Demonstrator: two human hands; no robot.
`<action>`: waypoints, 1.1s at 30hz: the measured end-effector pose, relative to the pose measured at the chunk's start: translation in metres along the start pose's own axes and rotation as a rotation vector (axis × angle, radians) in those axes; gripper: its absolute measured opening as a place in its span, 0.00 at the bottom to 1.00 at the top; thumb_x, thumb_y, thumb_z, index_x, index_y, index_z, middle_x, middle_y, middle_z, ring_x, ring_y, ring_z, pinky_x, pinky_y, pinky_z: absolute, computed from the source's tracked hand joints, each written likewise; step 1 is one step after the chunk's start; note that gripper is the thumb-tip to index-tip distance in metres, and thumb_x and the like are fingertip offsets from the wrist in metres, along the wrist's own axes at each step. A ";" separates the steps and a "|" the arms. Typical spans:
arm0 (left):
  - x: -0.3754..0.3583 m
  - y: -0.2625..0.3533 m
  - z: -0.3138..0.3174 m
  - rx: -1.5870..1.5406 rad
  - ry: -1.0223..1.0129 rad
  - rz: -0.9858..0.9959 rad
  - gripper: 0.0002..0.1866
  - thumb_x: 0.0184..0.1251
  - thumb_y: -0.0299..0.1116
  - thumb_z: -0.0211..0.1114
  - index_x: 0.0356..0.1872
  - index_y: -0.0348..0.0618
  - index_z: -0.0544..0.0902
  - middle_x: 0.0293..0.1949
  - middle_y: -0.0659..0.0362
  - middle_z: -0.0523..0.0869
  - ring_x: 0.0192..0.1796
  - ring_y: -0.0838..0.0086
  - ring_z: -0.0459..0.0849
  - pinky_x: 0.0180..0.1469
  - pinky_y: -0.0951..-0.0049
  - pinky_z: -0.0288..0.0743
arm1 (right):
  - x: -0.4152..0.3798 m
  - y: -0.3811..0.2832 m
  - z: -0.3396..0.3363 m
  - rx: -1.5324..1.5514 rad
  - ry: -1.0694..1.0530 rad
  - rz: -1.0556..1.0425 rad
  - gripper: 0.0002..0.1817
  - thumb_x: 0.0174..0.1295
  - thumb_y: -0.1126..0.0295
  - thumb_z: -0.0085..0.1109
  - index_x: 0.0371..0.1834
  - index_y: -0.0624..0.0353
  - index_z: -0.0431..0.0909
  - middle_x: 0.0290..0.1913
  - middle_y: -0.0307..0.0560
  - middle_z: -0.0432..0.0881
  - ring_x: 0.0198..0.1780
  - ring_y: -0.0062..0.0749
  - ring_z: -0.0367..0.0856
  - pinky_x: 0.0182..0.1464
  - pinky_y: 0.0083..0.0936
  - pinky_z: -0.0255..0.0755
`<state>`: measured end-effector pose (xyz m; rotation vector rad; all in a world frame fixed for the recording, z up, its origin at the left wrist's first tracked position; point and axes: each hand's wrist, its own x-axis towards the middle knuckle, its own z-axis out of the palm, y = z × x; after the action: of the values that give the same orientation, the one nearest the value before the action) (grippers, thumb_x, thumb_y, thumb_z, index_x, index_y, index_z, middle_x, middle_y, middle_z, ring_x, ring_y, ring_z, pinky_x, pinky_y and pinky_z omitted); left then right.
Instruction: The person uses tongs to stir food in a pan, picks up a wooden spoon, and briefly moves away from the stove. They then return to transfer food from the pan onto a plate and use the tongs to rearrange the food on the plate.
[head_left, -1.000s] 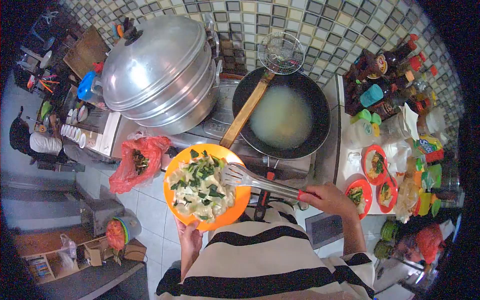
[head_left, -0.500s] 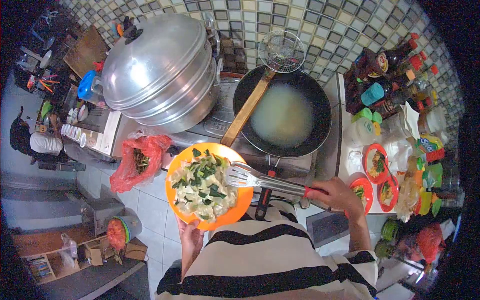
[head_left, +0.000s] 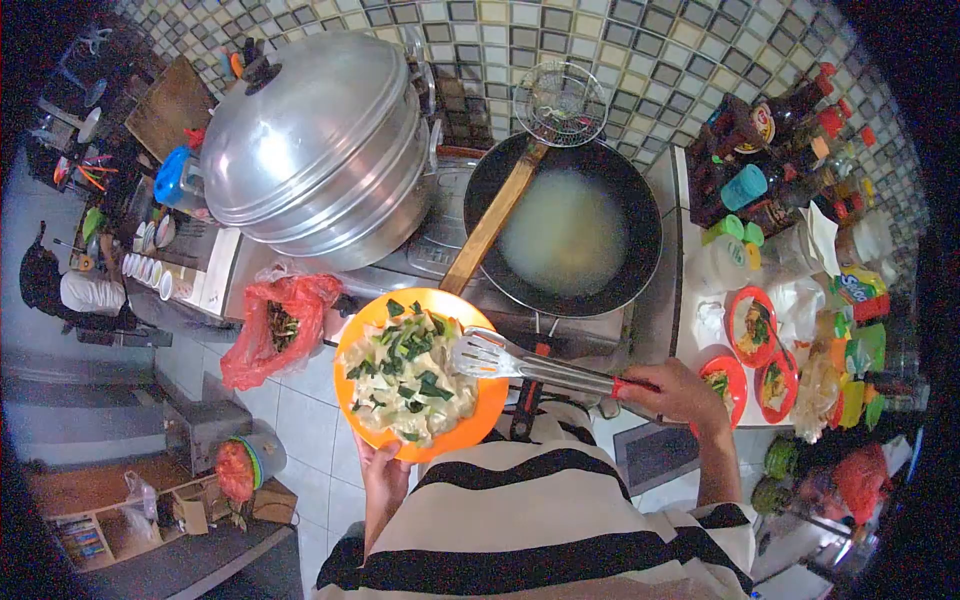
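Observation:
My left hand (head_left: 384, 468) holds an orange plate (head_left: 487, 405) from below, its fingers closed at the near rim. Pale dumpling-like pieces with chopped green leaves (head_left: 412, 375) are heaped on the plate. My right hand (head_left: 680, 393) is wrapped round the red handle end of metal tongs (head_left: 560, 369). The slotted tip of the tongs lies at the right side of the food. Beyond the plate is a black wok (head_left: 650, 235) with cloudy liquid (head_left: 563, 232) in it. A wire strainer (head_left: 561, 103) rests across the wok, its wooden handle slanting towards the plate.
A large metal steamer (head_left: 310, 140) stands left of the wok. A red plastic bag (head_left: 285, 325) with greens sits below it. On the right are red bowls (head_left: 752, 328), a lidded jar (head_left: 722, 263) and several bottles (head_left: 775, 125). A person in dark clothing (head_left: 50, 275) is at far left.
Almost nothing differs. The plate and the tongs have shifted very slightly, and both hands keep their hold.

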<state>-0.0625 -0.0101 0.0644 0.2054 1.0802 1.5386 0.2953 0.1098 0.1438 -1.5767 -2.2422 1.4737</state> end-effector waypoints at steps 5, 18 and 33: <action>-0.001 0.003 0.002 0.026 0.007 0.007 0.38 0.48 0.19 0.55 0.63 0.50 0.52 0.57 0.53 0.66 0.57 0.61 0.71 0.52 0.61 0.74 | -0.001 0.000 0.007 -0.069 0.056 -0.016 0.20 0.59 0.50 0.48 0.34 0.57 0.76 0.23 0.52 0.77 0.27 0.47 0.78 0.30 0.36 0.69; 0.003 0.003 -0.007 0.035 0.013 -0.026 0.38 0.47 0.18 0.55 0.63 0.50 0.53 0.56 0.54 0.67 0.55 0.64 0.71 0.52 0.64 0.72 | 0.000 -0.020 0.017 -0.238 0.116 0.042 0.21 0.58 0.48 0.47 0.31 0.56 0.76 0.20 0.55 0.75 0.25 0.50 0.77 0.27 0.39 0.68; 0.000 0.003 0.003 -0.006 0.028 -0.002 0.38 0.48 0.17 0.53 0.63 0.50 0.53 0.53 0.54 0.69 0.51 0.66 0.75 0.42 0.70 0.79 | 0.009 0.006 0.004 0.110 0.002 0.028 0.19 0.58 0.53 0.51 0.31 0.61 0.77 0.18 0.50 0.74 0.19 0.33 0.72 0.26 0.28 0.66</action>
<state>-0.0623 -0.0080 0.0681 0.1788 1.0975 1.5474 0.2930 0.1134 0.1335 -1.5831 -2.1065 1.5727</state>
